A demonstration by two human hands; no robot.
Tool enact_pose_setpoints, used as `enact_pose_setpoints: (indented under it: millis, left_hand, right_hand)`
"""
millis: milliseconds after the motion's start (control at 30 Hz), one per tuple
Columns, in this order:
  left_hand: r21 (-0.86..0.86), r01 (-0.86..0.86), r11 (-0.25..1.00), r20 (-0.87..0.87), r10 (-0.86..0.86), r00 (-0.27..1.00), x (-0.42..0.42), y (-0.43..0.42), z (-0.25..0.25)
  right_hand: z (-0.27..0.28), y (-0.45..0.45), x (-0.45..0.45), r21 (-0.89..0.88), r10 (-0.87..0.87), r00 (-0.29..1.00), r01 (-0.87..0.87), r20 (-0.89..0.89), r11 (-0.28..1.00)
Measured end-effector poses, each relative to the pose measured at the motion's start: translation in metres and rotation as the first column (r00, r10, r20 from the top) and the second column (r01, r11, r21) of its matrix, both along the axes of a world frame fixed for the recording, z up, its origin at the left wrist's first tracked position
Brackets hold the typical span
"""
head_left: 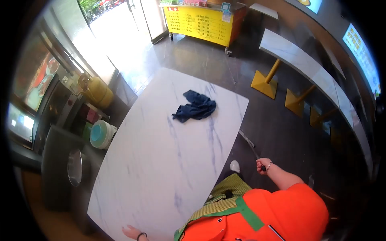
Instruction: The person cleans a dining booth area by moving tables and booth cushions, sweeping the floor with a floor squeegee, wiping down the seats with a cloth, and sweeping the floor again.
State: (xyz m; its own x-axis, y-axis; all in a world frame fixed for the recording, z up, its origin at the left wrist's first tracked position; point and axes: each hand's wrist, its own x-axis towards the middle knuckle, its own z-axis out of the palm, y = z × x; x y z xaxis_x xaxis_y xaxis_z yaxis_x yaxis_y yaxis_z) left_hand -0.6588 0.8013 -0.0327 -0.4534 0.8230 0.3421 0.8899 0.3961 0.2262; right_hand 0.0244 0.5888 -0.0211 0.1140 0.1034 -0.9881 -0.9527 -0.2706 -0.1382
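Note:
My right hand (pixel 263 165) is closed around the dark grip of a long thin tool (pixel 254 151), held off the table's right side. The tool's paler, flat-looking far part points up and left toward the table edge, and its exact kind is unclear. At the lower left, my left hand (pixel 131 231) is over the near end of the white marbled table (pixel 157 160), fingers stretched out and holding nothing. I cannot tell whether it touches the top. A crumpled dark blue cloth (pixel 195 106) lies toward the table's far end.
Left of the table are a white bucket with a teal top (pixel 101 134), a round metal pan (pixel 75 167) and a yellow gas cylinder (pixel 96 90). A yellow wheeled counter (pixel 197 25) stands beyond. Along the right runs a narrow marbled counter (pixel 297 54) on yellow pedestals (pixel 265 83).

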Motion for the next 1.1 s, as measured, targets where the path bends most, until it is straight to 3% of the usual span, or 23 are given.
enact_pose_setpoints:
  millis: [33,133,167,267,300,333,400,467,567,667,700,767,800,867,900,1000,1033,1100]
  left_hand:
    - [0.1,0.186,0.977,0.028,-0.19,0.981,0.078,0.005,0.008]
    - [0.002,0.58,0.815,0.282,-0.557,0.782,0.301,0.002,0.011]
    - [-0.03,0.711,0.702,0.357,-0.657,0.664,0.369,0.0,0.018]
    - [0.115,0.945,0.306,0.541,-0.817,0.199,0.534,0.001,0.049]
    - [0.143,0.966,0.215,0.486,-0.866,0.12,0.574,0.005,0.059]
    - [0.147,0.962,0.231,0.5,-0.856,0.129,0.603,0.005,0.059]
    - [0.05,0.932,0.359,0.945,-0.318,0.072,0.653,0.006,0.058]
    - [-0.031,0.964,0.265,0.979,-0.187,0.083,0.68,0.007,0.063]
    - [0.026,0.985,0.168,0.923,-0.384,0.041,0.736,0.036,0.06]
    - [0.132,0.955,0.267,0.882,-0.471,0.01,0.808,0.081,0.057]
    - [0.181,0.895,0.408,0.962,-0.262,-0.075,0.831,0.091,0.058]
    - [0.209,0.729,0.652,0.947,0.051,-0.317,0.867,0.106,0.053]
    - [0.191,0.71,0.678,0.952,0.048,-0.301,0.874,0.106,0.053]
    - [-0.105,0.573,0.813,0.883,0.341,-0.323,0.882,0.115,0.056]
    - [-0.116,0.529,0.841,0.894,0.32,-0.313,0.882,0.114,0.049]
    - [-0.243,0.516,0.821,0.942,0.326,-0.076,0.877,0.106,0.037]
    - [-0.268,0.368,0.89,0.942,0.322,-0.092,0.874,0.101,0.039]
    - [-0.216,0.151,0.965,0.927,0.251,-0.277,0.87,0.076,0.044]
  right_hand:
    - [0.002,-0.002,0.036,0.053,-0.044,0.999,0.045,-0.022,0.998]
    - [0.021,-0.019,0.126,0.095,-0.079,0.995,0.084,-0.061,0.992]
    - [0.029,-0.025,0.151,0.154,-0.12,0.988,0.134,-0.095,0.979]
    - [0.058,-0.029,0.213,0.24,-0.207,0.969,0.234,-0.131,0.942]
    - [0.069,-0.023,0.23,0.266,-0.222,0.964,0.254,-0.143,0.93]
    - [0.078,-0.017,0.248,0.284,-0.235,0.96,0.269,-0.149,0.92]
    - [0.084,0.011,0.288,0.361,-0.201,0.963,0.255,-0.181,0.897]
    - [0.088,0.051,0.316,0.413,-0.15,0.971,0.215,-0.185,0.885]
    - [0.086,0.123,0.37,0.454,-0.09,0.977,0.171,-0.195,0.875]
    - [0.086,0.18,0.423,0.501,-0.057,0.987,0.126,-0.152,0.856]
    - [0.097,0.2,0.436,0.514,-0.024,0.978,0.129,-0.207,0.848]
    - [0.099,0.236,0.463,0.501,0.062,0.98,0.043,-0.192,0.864]
    - [0.101,0.254,0.47,0.487,0.101,0.976,0.004,-0.19,0.873]
    - [0.093,0.303,0.477,0.44,0.222,0.962,-0.131,-0.161,0.888]
    - [0.078,0.328,0.483,0.454,0.283,0.926,-0.146,-0.25,0.879]
    - [0.05,0.418,0.488,0.437,0.51,0.816,-0.367,-0.272,0.821]
    - [0.041,0.448,0.485,0.394,0.553,0.805,-0.447,-0.214,0.803]
    - [0.031,0.497,0.474,0.432,0.694,0.693,-0.574,-0.197,0.696]
